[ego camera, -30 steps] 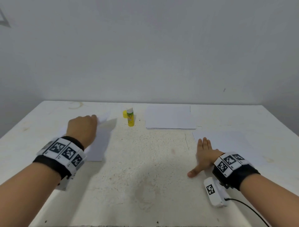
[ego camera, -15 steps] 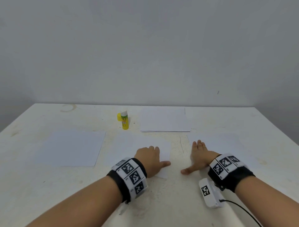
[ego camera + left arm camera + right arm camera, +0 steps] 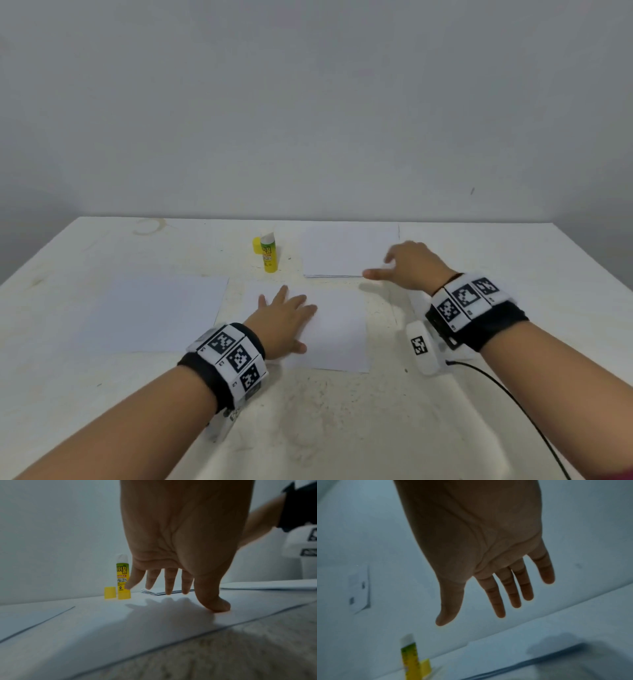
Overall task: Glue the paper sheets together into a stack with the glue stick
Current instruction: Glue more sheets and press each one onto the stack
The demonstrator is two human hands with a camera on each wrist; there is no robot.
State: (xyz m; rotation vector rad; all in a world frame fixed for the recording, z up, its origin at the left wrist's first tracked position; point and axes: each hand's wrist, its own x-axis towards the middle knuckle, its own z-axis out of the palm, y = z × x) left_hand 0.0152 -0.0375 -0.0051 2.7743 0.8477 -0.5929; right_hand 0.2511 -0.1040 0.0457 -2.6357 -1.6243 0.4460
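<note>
A single white sheet [image 3: 339, 329] lies in the middle of the table, and my left hand [image 3: 284, 315] rests flat on its left part with straight, spread fingers; the thumb [image 3: 214, 604] presses the paper. My right hand [image 3: 407, 263] hovers open, fingers spread, over the near right corner of the paper stack [image 3: 346, 248] at the back; it holds nothing. An uncapped yellow-green glue stick [image 3: 269, 253] stands upright left of the stack, its yellow cap [image 3: 257, 245] beside it. Another white sheet [image 3: 154, 315] lies flat at the left.
The white table [image 3: 325, 418] is stained and meets a plain grey wall at the back. A further sheet [image 3: 416, 301] lies at the right, mostly hidden under my right wrist. A black cable [image 3: 513, 401] runs from the right wrist camera toward the near right edge.
My left hand carried a sheet from the left to the middle and now lies flat on it. My right hand lifted off the table and moved back toward the paper stack.
</note>
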